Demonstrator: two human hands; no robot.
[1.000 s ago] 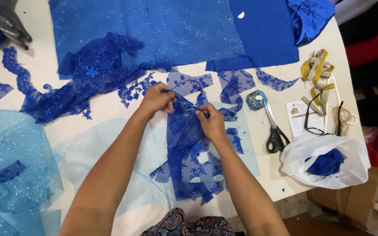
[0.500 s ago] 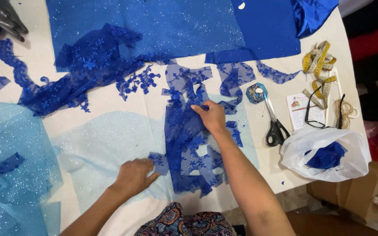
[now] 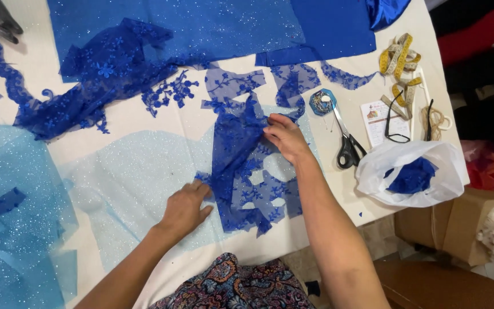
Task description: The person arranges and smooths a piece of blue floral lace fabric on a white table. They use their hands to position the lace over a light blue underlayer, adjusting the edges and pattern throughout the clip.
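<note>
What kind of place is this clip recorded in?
Most likely a sewing or dressmaking worktable: cut blue lace pieces lie under both hands, with scissors and a yellow measuring tape beside them.

A single head-worn camera looks steeply down from close above the desk (image 3: 144,123), forearms entering from below.

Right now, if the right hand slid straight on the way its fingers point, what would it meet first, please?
The right hand points up-left across the dark blue lace piece; beyond its edge, probably the loose lace cutout on the table.
</note>
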